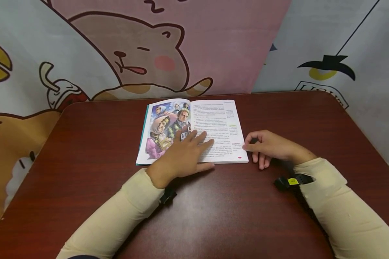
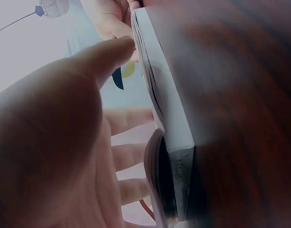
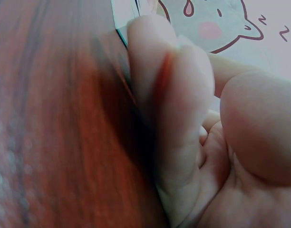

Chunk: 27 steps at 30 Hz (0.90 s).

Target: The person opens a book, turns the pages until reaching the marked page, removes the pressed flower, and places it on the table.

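An open book [image 1: 210, 115] lies on the dark red-brown table, a coloured picture of several people on its left page and printed text on its right page. Across the middle and lower part of the pages rests my left hand [image 1: 184, 154], fingers spread. In the left wrist view the book's white page edge [image 2: 167, 95] runs beside the palm of the left hand [image 2: 55, 137]. At the book's right edge, my right hand [image 1: 272, 145] pinches the page edge between thumb and index finger. Its other fingers curl below, and the right wrist view hides the exact pinch point.
The table [image 1: 214, 216] extends around the book on every side. Behind it hangs a cartoon-printed cloth [image 1: 233, 43] with a sleeping bear. A dark strap device with a yellow label [image 1: 293, 181] sits at the right wrist.
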Each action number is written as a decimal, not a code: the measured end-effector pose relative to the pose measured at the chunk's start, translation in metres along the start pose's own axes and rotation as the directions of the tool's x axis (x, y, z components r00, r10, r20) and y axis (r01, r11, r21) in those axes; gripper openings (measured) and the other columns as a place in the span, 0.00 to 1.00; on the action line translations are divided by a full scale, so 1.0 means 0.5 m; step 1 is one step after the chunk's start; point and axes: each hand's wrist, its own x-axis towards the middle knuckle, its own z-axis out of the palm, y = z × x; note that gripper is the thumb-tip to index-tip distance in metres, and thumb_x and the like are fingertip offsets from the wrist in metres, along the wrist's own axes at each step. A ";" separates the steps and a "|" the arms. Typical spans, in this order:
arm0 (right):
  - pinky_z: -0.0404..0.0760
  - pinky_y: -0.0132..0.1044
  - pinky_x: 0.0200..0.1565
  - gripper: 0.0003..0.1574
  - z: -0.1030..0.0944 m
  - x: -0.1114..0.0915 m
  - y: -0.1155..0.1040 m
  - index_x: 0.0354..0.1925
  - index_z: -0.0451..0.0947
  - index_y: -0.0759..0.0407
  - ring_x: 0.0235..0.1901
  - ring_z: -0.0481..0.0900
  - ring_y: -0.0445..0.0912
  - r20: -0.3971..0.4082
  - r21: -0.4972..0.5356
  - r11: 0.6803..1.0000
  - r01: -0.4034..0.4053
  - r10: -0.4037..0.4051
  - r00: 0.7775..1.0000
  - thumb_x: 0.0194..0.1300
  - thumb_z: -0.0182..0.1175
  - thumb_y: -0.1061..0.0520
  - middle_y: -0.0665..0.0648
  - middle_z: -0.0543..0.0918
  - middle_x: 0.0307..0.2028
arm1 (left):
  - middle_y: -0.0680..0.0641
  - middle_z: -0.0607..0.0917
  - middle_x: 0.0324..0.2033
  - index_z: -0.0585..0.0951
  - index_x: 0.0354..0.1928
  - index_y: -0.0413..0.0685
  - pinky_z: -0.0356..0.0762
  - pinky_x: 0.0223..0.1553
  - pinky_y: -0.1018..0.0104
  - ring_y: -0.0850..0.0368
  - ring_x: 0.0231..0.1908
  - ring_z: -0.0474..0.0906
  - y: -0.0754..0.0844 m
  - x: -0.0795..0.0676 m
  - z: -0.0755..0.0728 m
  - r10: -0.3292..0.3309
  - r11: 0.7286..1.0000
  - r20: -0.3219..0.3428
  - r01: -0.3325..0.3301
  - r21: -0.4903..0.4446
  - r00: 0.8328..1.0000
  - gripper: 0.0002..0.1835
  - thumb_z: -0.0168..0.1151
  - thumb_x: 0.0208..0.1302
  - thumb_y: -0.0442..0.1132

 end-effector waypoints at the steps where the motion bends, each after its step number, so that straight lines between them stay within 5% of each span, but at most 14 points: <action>1: 0.82 0.42 0.18 0.21 0.000 0.000 0.000 0.48 0.71 0.64 0.14 0.83 0.50 0.000 0.001 1.000 0.000 0.000 1.000 0.72 0.60 0.47 0.60 0.82 0.21 | 0.47 0.62 0.76 0.63 0.76 0.62 0.48 0.73 0.36 0.43 0.75 0.59 0.000 0.000 0.000 0.001 1.000 0.002 -0.001 -0.008 1.000 0.41 0.50 0.66 0.72; 27: 0.81 0.41 0.18 0.20 0.001 0.002 0.000 0.47 0.71 0.65 0.14 0.83 0.50 0.006 0.009 1.000 0.001 -0.001 1.000 0.72 0.60 0.49 0.61 0.82 0.21 | 0.52 0.65 0.75 0.65 0.75 0.62 0.49 0.74 0.39 0.43 0.74 0.61 -0.005 -0.003 0.001 0.023 1.000 -0.029 -0.023 -0.004 0.999 0.33 0.48 0.73 0.63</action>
